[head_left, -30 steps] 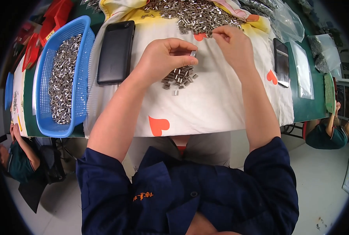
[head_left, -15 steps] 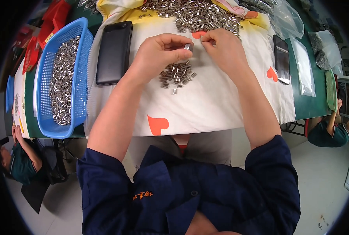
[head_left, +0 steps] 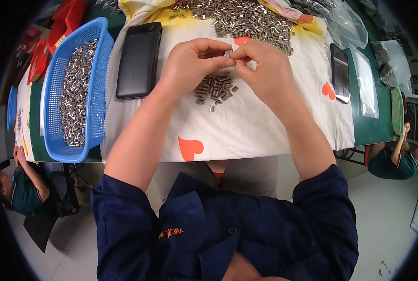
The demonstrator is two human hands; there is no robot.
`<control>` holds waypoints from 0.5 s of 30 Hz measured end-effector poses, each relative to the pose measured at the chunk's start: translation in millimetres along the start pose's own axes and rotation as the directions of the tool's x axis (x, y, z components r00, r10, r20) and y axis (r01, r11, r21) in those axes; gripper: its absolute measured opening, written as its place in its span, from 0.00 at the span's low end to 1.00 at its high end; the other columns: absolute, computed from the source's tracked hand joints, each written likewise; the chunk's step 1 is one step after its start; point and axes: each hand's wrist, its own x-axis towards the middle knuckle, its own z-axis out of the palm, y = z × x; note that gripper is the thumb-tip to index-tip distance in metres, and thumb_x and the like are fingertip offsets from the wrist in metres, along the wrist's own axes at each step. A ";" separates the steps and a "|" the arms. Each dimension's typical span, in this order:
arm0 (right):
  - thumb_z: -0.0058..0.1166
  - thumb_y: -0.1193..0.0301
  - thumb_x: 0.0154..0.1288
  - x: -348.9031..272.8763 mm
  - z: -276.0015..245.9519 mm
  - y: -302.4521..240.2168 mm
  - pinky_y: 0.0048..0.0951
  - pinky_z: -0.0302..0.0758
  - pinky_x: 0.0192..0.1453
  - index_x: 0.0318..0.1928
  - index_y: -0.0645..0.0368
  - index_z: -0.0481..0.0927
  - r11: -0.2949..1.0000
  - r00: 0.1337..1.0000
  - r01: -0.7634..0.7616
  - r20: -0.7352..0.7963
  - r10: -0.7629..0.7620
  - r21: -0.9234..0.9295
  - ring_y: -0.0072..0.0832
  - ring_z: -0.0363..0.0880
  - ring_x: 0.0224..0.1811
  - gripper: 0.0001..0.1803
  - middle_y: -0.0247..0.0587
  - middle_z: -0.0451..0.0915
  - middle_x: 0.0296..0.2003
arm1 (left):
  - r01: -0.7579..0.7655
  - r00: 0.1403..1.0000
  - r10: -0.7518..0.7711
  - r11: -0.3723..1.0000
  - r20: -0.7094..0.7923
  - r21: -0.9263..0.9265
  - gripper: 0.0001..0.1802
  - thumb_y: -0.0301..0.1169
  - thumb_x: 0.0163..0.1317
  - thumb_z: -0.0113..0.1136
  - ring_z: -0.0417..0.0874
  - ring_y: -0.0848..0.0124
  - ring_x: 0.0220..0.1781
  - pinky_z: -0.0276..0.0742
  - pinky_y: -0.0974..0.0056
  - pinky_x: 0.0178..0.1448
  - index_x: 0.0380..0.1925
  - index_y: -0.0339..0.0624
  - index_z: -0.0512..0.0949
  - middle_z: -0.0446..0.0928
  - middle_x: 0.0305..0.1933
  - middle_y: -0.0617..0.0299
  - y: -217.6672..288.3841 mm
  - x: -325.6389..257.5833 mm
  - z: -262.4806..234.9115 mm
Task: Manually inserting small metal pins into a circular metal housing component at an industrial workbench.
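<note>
Both hands meet over a cloth-covered table (head_left: pixel 246 136): left hand (head_left: pixel 192 65) and right hand (head_left: pixel 263 70) pinch one small metal sleeve (head_left: pixel 227 53) btwn thumb and forefinger tips, fingers closed tight on it, just above a small heap of sleeves (head_left: pixel 215 89). Larger pile (head_left: pixel 246 21) lies farther back; blue basket (head_left: pixel 96 93) of sleeves at left, w/ black phone (head_left: pixel 138 61) beside. Best done w/ fingertip grip only, piece held low over the heap so a slip lands on cloth.
</note>
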 end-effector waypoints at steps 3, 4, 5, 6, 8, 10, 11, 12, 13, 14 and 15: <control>0.53 0.76 0.48 -0.1 2.7 0.6 0.28 0.72 0.30 0.26 0.62 0.76 0.999 0.999 0.008 -0.047 -0.006 0.052 0.32 0.76 0.28 0.03 0.40 0.76 0.25 | 0.004 1.000 -0.004 1.000 -0.014 -0.013 0.14 0.21 0.50 0.60 0.79 0.75 0.36 0.76 0.74 0.42 0.39 0.30 0.74 0.78 0.34 0.58 2.7 -0.7 -1.0; 0.53 0.76 0.48 0.2 3.0 0.6 0.28 0.72 0.29 0.26 0.62 0.76 0.985 0.997 -0.011 -0.070 0.023 0.170 0.32 0.76 0.27 0.03 0.40 0.76 0.25 | 0.006 1.000 -0.006 0.999 -0.016 -0.050 0.14 0.21 0.50 0.60 0.79 0.75 0.36 0.75 0.74 0.42 0.39 0.30 0.75 0.78 0.35 0.58 3.3 -0.9 -1.4; 0.53 0.76 0.48 0.2 2.8 0.0 0.28 0.72 0.29 0.26 0.62 0.76 0.985 0.997 -0.009 -0.070 0.021 0.171 0.32 0.76 0.27 0.03 0.40 0.76 0.25 | 0.007 1.000 -0.009 0.996 -0.019 -0.086 0.14 0.22 0.50 0.61 0.79 0.75 0.36 0.75 0.74 0.42 0.39 0.30 0.75 0.78 0.35 0.58 3.7 -1.2 -2.2; 0.53 0.76 0.48 -0.4 2.1 -0.8 0.28 0.73 0.29 0.26 0.62 0.76 0.990 0.998 0.005 -0.065 0.004 0.138 0.32 0.76 0.26 0.03 0.40 0.76 0.25 | 0.006 1.000 -0.008 0.996 -0.021 -0.086 0.14 0.22 0.50 0.61 0.79 0.75 0.36 0.75 0.74 0.42 0.39 0.30 0.75 0.78 0.35 0.58 3.9 -1.4 -2.3; 0.53 0.77 0.48 -0.6 2.0 -1.4 0.27 0.73 0.29 0.26 0.62 0.76 0.994 0.998 0.019 -0.059 -0.013 0.105 0.32 0.76 0.26 0.03 0.39 0.76 0.25 | -0.010 1.000 0.010 1.000 -0.023 -0.001 0.14 0.21 0.50 0.60 0.79 0.76 0.35 0.75 0.74 0.42 0.39 0.30 0.75 0.78 0.34 0.58 3.5 -1.5 -1.2; 0.54 0.77 0.48 -0.9 2.3 -1.4 0.27 0.73 0.29 0.27 0.61 0.77 0.993 0.993 0.095 -0.059 -0.099 -0.066 0.32 0.77 0.26 0.03 0.40 0.77 0.25 | -0.010 1.000 0.010 1.000 -0.021 -0.006 0.14 0.21 0.50 0.60 0.79 0.76 0.35 0.75 0.74 0.42 0.39 0.30 0.75 0.78 0.34 0.58 3.5 -1.7 -0.9; 0.54 0.77 0.48 -1.0 2.5 -1.5 0.27 0.73 0.29 0.27 0.61 0.77 0.993 0.993 0.095 -0.059 -0.099 -0.066 0.32 0.77 0.26 0.03 0.40 0.77 0.25 | -0.010 1.000 0.009 1.000 -0.021 -0.011 0.14 0.21 0.50 0.60 0.79 0.76 0.35 0.75 0.74 0.42 0.39 0.30 0.75 0.78 0.34 0.58 3.7 -1.7 -1.2; 0.54 0.76 0.48 -1.3 2.7 -1.4 0.26 0.73 0.29 0.28 0.61 0.77 0.999 0.997 0.046 -0.055 -0.044 0.025 0.30 0.76 0.25 0.04 0.40 0.77 0.25 | -0.009 1.000 0.009 1.000 -0.020 -0.011 0.14 0.21 0.50 0.60 0.79 0.76 0.35 0.75 0.74 0.42 0.39 0.30 0.75 0.78 0.34 0.58 3.4 -1.7 -1.7; 0.54 0.75 0.49 -1.6 2.8 -1.2 0.25 0.72 0.30 0.29 0.61 0.77 0.993 0.999 -0.005 -0.047 0.010 0.116 0.29 0.76 0.25 0.05 0.40 0.77 0.24 | -0.002 1.000 0.002 1.000 -0.016 -0.003 0.14 0.21 0.50 0.60 0.79 0.76 0.35 0.75 0.74 0.42 0.39 0.30 0.75 0.78 0.34 0.58 2.9 -1.6 -2.5; 0.54 0.75 0.49 -0.9 -0.2 -0.2 0.25 0.72 0.30 0.29 0.61 0.77 0.993 0.999 -0.003 -0.048 0.009 0.116 0.29 0.76 0.25 0.05 0.40 0.77 0.24 | 0.004 1.000 -0.004 1.000 -0.012 0.006 0.14 0.21 0.50 0.60 0.79 0.76 0.35 0.75 0.74 0.41 0.39 0.30 0.75 0.78 0.34 0.58 3.0 -1.2 -3.3; 0.54 0.75 0.49 0.0 -5.7 1.7 0.24 0.72 0.30 0.29 0.61 0.77 0.983 0.997 -0.073 0.034 0.068 0.167 0.27 0.76 0.25 0.05 0.39 0.77 0.24 | 0.003 1.000 -0.003 1.000 -0.012 0.007 0.14 0.21 0.50 0.60 0.79 0.76 0.35 0.75 0.74 0.41 0.39 0.30 0.75 0.78 0.34 0.58 3.8 -1.1 -3.6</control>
